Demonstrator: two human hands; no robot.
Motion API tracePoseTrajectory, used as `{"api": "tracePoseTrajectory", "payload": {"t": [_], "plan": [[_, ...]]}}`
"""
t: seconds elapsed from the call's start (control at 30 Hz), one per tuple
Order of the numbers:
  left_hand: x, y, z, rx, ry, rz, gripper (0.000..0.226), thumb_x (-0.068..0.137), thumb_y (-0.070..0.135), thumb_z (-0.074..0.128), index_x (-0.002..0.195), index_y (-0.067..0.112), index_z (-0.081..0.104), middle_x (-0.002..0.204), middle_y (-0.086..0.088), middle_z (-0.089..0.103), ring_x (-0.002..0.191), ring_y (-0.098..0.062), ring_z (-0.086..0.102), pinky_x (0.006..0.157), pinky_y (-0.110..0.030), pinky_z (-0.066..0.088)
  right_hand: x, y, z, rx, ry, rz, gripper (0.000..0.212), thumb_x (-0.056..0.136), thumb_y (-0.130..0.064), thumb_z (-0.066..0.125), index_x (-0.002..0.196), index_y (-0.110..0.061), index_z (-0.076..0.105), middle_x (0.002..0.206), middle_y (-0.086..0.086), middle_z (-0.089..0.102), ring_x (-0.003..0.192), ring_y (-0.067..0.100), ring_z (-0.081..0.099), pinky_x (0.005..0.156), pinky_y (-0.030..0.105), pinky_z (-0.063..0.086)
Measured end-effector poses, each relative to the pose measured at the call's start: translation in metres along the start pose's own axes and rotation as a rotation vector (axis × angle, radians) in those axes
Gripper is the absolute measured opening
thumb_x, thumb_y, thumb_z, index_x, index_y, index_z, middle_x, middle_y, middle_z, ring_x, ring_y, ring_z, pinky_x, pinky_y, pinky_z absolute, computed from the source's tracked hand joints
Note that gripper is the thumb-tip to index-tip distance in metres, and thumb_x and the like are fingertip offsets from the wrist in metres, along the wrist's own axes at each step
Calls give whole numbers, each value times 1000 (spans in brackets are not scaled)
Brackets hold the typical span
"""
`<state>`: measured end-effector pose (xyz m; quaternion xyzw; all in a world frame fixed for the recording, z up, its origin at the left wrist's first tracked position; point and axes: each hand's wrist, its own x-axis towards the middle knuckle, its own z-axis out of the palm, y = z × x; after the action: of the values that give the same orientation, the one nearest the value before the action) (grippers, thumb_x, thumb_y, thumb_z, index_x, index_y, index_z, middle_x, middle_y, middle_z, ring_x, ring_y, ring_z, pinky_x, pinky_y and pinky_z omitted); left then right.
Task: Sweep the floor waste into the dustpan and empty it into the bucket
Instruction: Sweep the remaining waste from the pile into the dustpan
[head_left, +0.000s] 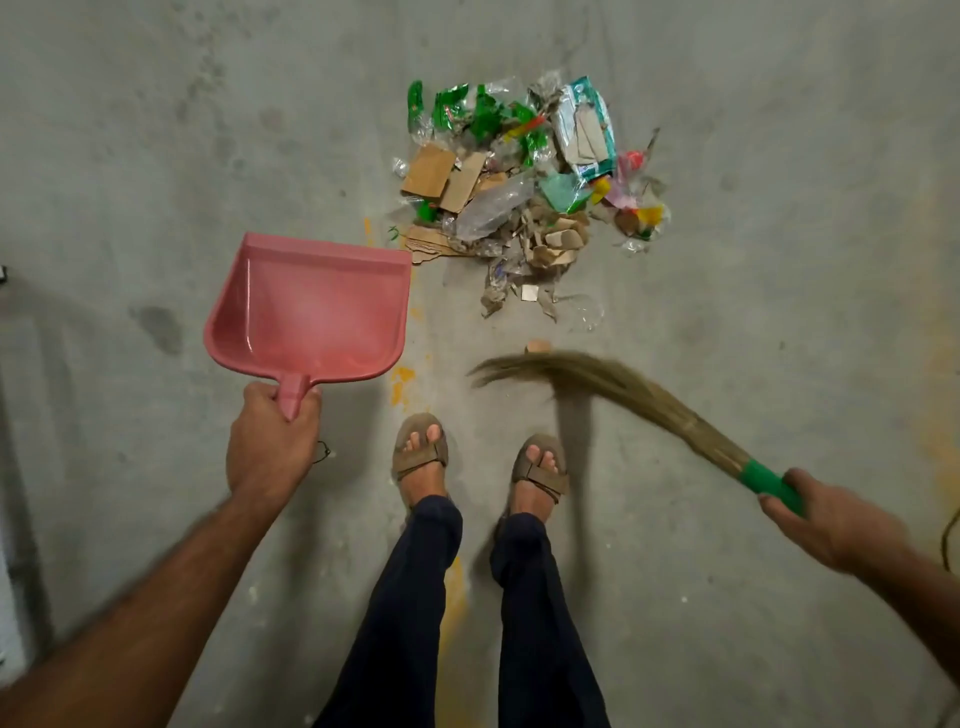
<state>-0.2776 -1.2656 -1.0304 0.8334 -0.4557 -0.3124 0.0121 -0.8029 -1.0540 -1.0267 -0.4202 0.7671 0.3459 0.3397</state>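
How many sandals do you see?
2. The left sandal is beside the orange floor stain; the right sandal is below the broom.

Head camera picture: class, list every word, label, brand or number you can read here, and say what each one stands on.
No text can be read in this view.
White and teal plastic packet in the waste pile: has print, too blurred to read.
Green foil wrappers: markings too small and crumpled to read.
Pink plastic dustpan: no lettering shows.
Grass broom with green handle: no label shows.
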Motion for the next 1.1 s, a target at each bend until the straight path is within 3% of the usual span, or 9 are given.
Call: {"api": "tracePoseTrajectory", "payload": {"t": [0.1,0.23,0.33,0.47,0.57,0.67,0.87,0.97,1.1], "plan": [[-5,8,8,-34,-3,1,35,95,42,60,104,9,53,89,-7,60,80,-29,55,73,-37,41,25,-21,-25,21,41,-9,50,97,-61,41,127,-21,46,90,9,62,75,27,61,66,35,51],[-5,16,1,-49,47,39,36,95,45,59,104,11,53,87,-6,59,79,-29,55,72,-37,40,-6,-28,-25,171,26,-74,47,94,-63,42,117,-24,54,80,3,65,64,19,63,63,38,56],[0,12,-10,-48,91,33,36,94,46,59,103,12,52,86,-6,59,78,-30,54,71,-37,41,-54,-26,-5,314,-32,-109,58,78,-76,43,105,-27,60,70,0,67,54,11,65,56,30,55],[6,-1,-24,-85,156,-20,36,94,46,60,104,13,53,89,-7,60,80,-30,53,73,-39,43,-78,-65,25,329,-62,-223,67,64,-95,45,100,-38,50,71,-6,65,63,3,63,61,24,51],[8,-14,-27,-93,174,-46,36,94,46,61,105,13,52,91,-10,62,82,-34,58,74,-43,47,-60,-141,36,216,-75,-330,41,87,-73,48,108,-38,42,92,-10,61,79,8,59,72,28,49],[9,-26,-26,-87,171,-69,34,93,44,61,104,13,53,91,-10,63,81,-33,57,73,-42,46,-21,-233,20,221,6,-386,40,95,-55,49,124,-29,46,112,-3,60,99,19,62,81,34,51],[13,-42,-22,-75,143,-44,32,94,43,61,100,13,54,86,-9,62,76,-32,56,70,-39,43,48,-358,-53,330,79,-307,42,99,-51,41,119,-15,49,111,11,65,102,34,65,84,43,51],[16,-40,-22,-69,114,-35,29,94,41,62,100,14,53,85,-9,62,77,-33,58,70,-40,45,65,-347,-64,537,-16,-120,52,93,-53,42,120,-10,53,106,11,66,94,32,69,86,44,58],[22,-29,-27,-87,41,-31,28,90,50,58,95,23,50,84,-6,65,74,-33,65,72,-44,54,32,-274,-52,718,-128,-43,40,99,-46,53,117,-11,54,90,9,65,69,19,66,66,35,61]]}}
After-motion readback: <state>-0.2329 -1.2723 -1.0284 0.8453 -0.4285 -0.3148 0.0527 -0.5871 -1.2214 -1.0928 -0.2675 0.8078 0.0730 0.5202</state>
